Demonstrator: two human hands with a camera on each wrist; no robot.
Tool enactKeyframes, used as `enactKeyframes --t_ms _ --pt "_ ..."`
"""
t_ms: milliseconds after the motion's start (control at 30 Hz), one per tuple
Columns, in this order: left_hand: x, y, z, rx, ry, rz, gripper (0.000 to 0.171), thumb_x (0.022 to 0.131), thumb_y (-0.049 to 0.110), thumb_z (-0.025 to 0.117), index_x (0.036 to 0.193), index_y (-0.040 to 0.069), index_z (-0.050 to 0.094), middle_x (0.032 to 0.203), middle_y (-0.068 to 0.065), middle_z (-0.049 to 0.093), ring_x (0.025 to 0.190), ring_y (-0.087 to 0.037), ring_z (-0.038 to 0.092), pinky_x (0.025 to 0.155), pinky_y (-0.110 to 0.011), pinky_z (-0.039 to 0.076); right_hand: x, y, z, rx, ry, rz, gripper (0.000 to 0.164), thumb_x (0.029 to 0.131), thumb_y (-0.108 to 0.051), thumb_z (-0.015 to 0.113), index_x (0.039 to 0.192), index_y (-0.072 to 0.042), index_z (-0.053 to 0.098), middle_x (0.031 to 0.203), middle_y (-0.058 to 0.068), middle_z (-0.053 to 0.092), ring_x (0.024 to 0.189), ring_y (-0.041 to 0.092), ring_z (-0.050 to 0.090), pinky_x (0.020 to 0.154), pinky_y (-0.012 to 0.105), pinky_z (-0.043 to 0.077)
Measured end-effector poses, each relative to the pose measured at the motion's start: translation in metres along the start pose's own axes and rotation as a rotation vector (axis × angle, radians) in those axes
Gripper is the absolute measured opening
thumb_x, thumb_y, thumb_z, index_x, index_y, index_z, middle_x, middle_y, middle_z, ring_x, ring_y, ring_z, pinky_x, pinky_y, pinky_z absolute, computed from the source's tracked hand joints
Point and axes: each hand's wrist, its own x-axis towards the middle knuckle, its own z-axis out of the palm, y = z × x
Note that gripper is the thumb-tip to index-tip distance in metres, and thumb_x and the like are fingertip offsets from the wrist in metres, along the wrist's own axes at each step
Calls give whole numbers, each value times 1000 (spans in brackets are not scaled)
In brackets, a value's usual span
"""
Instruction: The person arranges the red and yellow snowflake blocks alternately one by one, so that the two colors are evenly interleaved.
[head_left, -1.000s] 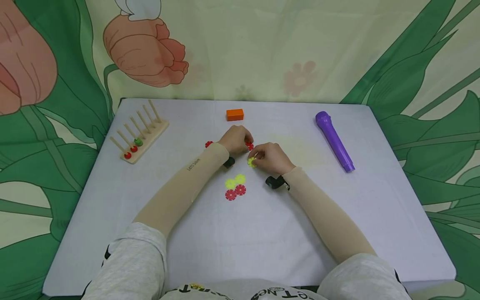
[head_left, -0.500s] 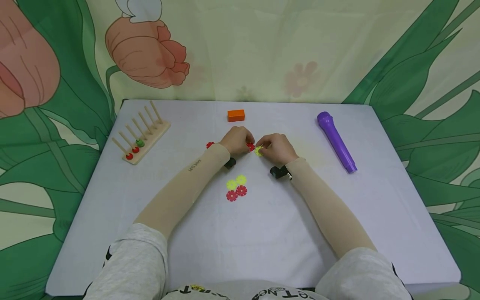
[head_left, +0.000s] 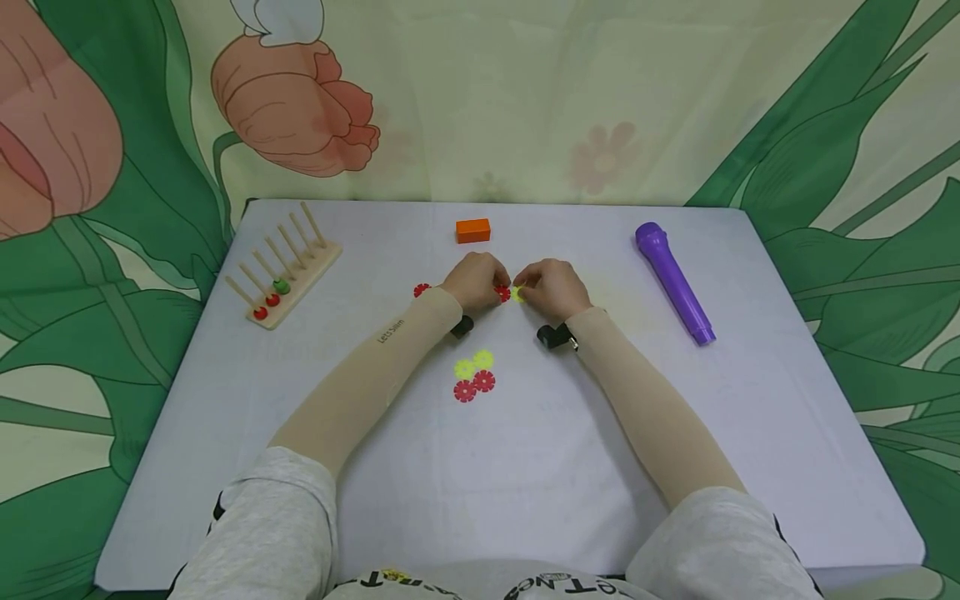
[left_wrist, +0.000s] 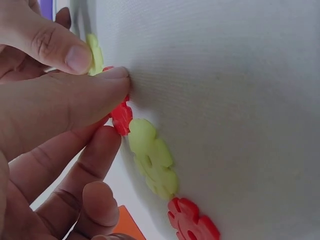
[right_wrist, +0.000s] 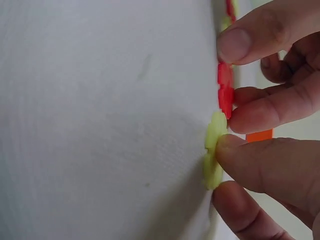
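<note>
Left hand: The left hand (head_left: 478, 279) pinches a red flower disc (left_wrist: 121, 117) between thumb and fingers near the middle of the bench (head_left: 787, 467), apparently to keep it steady with one rim exposed.
Right hand: The right hand (head_left: 555, 287) pinches a yellow flower disc (right_wrist: 215, 150) between thumb and fingertip, its free edge turned toward the red one, a grip that seems chosen to line up the rims.
Where rims meet: Red and yellow appear to touch; whether their notches interlock cannot be told.
Row behind: Beyond the held red disc, a second yellow disc (left_wrist: 151, 157) and another red disc (left_wrist: 192, 222) run on edge to edge, seemingly joined.
Forearms: Both sleeved forearms angle inward from the near side, wrists bent so the fingertips converge.
Loose discs: Two yellow (head_left: 473, 363) and two red (head_left: 474, 386) lie clustered nearer the person, probably kept within easy reach.
Far side: An orange block (head_left: 472, 231) sits beyond the hands.
Flanks: A peg rack (head_left: 300, 267) with red and green beads stands at left, a purple microphone-shaped object (head_left: 675, 283) at right, likely set aside for working room.
</note>
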Motion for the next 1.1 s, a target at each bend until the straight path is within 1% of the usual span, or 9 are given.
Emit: enactKeyframes --t_ms 200,433,600,700,800,933,1000,1100 --pt "0 5 -1 26 -5 -11 31 92 5 73 123 5 75 117 -9 74 106 -25 62 102 -39 55 1 2 0 34 1 -13 18 93 -9 72 109 -9 80 98 14 76 92 27 64 83 36 50" --pt "1 9 3 61 -6 5 34 91 6 75 124 4 74 117 -9 73 104 -24 61 101 -38 55 -1 3 -1 83 -14 -8 23 96 -8 69 117 -7 76 103 15 74 91 28 62 81 33 48" --pt "7 12 6 59 -15 35 37 91 4 74 127 4 73 121 -9 73 106 -24 63 104 -38 55 -11 5 -2 122 14 46 23 98 -10 66 119 -5 73 106 16 73 91 27 64 81 33 48" --pt "10 13 9 51 -18 48 37 91 3 73 128 4 73 125 -9 73 111 -24 65 107 -40 53 -20 4 0 146 28 73 19 99 -11 65 115 -6 72 104 15 74 89 26 65 79 31 48" --pt "13 13 10 54 -11 63 36 91 4 73 127 5 73 125 -9 74 114 -24 65 108 -40 53 -30 1 2 165 21 81 14 99 -13 65 109 -7 72 100 14 74 85 24 65 76 30 47" --pt "14 15 11 73 2 86 35 92 6 73 127 5 73 124 -9 74 113 -23 64 107 -38 52 -45 -5 7 186 -12 47 11 98 -14 65 102 -8 73 95 11 74 83 23 61 76 30 47" --pt "15 16 11 78 1 96 35 92 6 73 127 5 74 124 -9 74 113 -23 64 107 -37 52 -53 -8 12 179 -41 1 10 98 -15 66 99 -9 74 92 9 74 80 20 61 75 29 47" --pt "17 16 12 77 -5 106 34 92 7 73 126 5 74 124 -8 74 113 -23 65 107 -36 52 -65 -14 21 169 -100 -92 9 96 -15 68 96 -10 76 87 5 73 76 16 61 73 28 49"
